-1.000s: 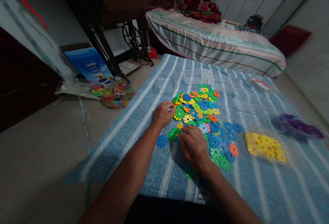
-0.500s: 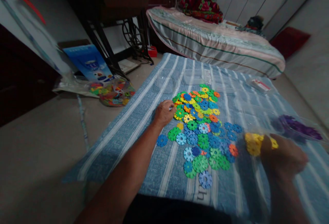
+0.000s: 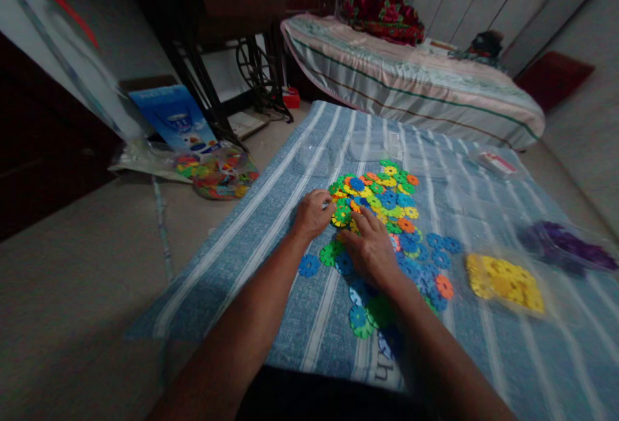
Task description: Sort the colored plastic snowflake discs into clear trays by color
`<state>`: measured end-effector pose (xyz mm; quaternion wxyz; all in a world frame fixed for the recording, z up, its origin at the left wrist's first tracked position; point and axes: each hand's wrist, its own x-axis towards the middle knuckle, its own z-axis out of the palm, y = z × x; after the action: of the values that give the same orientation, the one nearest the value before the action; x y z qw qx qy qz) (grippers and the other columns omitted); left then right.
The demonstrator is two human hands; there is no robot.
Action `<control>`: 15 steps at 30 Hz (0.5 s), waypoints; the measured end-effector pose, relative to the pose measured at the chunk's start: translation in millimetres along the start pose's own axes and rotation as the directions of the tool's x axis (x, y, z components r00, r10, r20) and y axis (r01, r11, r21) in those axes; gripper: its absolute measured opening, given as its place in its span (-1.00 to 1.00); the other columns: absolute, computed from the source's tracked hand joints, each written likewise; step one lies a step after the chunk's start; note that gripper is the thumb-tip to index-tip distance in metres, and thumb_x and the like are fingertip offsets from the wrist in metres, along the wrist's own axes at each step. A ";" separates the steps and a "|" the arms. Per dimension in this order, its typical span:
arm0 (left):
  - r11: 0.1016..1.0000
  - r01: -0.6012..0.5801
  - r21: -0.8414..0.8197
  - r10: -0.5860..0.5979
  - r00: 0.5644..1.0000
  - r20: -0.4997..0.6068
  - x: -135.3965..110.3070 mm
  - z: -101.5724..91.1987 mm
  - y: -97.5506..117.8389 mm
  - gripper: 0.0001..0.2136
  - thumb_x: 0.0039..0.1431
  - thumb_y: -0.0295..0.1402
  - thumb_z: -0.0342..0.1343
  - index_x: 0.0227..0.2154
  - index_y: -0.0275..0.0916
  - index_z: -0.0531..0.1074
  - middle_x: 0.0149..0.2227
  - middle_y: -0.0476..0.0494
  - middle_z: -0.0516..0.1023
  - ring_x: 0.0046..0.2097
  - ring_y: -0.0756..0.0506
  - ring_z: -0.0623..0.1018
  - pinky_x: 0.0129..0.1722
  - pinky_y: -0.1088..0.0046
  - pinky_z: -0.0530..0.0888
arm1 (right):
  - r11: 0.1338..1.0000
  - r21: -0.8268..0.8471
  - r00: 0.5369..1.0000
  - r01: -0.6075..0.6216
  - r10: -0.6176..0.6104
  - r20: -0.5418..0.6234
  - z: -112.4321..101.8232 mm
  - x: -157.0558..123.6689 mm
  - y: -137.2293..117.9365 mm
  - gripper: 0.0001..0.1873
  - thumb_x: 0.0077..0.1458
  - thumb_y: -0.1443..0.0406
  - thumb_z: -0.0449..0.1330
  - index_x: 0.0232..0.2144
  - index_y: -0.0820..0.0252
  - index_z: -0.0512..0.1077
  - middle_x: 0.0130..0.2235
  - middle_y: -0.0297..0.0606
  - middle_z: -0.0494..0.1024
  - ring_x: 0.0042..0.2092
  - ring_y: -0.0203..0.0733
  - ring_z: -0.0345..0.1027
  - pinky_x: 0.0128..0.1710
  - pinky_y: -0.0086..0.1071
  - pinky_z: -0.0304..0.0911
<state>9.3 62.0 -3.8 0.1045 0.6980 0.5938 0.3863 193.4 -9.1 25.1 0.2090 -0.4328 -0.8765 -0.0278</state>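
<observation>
Flower-shaped plastic discs in green, blue, yellow and orange lie in a loose pile (image 3: 387, 198) on the striped cloth. At the left edge of the pile is my left hand (image 3: 312, 215), its fingers curled in towards the thumb. Whatever lies between those fingertips is too small to make out. My right hand (image 3: 371, 250) reaches over the middle of the pile, thumb and fingers apart, fingertips at the discs and no piece visibly held. Several blue and green discs are partly covered by my right hand and forearm. One blue disc (image 3: 309, 265) lies apart, left of the pile.
On the right stand a clear container of yellow discs (image 3: 507, 284) and a clear container of purple pieces (image 3: 575, 245). Behind the pile are clear containers (image 3: 370, 146) and a small red-and-white packet (image 3: 498, 163). A bed (image 3: 411, 73) stands beyond the cloth (image 3: 256, 234).
My right hand has moved left from the yellow discs' container to the middle of the pile. My left hand stays at the pile's left edge. The view has shifted slightly.
</observation>
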 end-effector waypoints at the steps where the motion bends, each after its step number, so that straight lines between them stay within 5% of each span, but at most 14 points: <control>1: 1.000 -0.003 0.002 0.003 1.000 0.001 0.0 0.1 0.2 -0.94 0.12 -0.43 0.12 -0.41 -0.18 0.47 -0.18 -0.11 0.61 -0.05 -0.11 0.57 0.06 0.32 0.50 | 1.000 -0.013 0.999 -0.004 0.004 0.044 -0.2 2.7 -0.5 -0.77 0.29 0.31 0.13 -0.16 0.09 0.60 0.15 -0.03 0.42 0.31 0.17 0.08 0.18 0.02 0.19; 6: 1.000 -0.003 -0.001 0.003 1.000 0.002 -0.5 -0.3 1.4 -0.95 0.12 -0.44 0.12 -0.39 -0.19 0.47 -0.17 -0.11 0.61 -0.05 -0.11 0.57 0.05 0.33 0.51 | 0.999 -0.032 0.985 -0.022 0.027 0.167 -2.7 4.7 -0.9 -0.73 0.32 0.29 0.09 -0.12 0.07 0.60 0.20 -0.02 0.37 0.33 0.22 0.03 0.17 0.04 0.19; 15: 1.000 -0.001 -0.010 0.001 1.000 -0.008 -1.2 -0.2 1.5 -0.95 0.13 -0.44 0.13 -0.39 -0.18 0.47 -0.17 -0.11 0.61 -0.04 -0.11 0.57 0.07 0.32 0.50 | 0.997 -0.039 0.977 -0.061 0.068 0.204 -0.5 3.9 4.8 -0.73 0.28 0.29 0.13 -0.04 0.06 0.57 0.26 0.00 0.32 0.34 0.22 0.03 0.19 0.06 0.16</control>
<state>10.4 60.5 -3.3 0.1057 0.6963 0.5919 0.3920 195.2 -3.3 26.5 0.1111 -0.4649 -0.8783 0.0095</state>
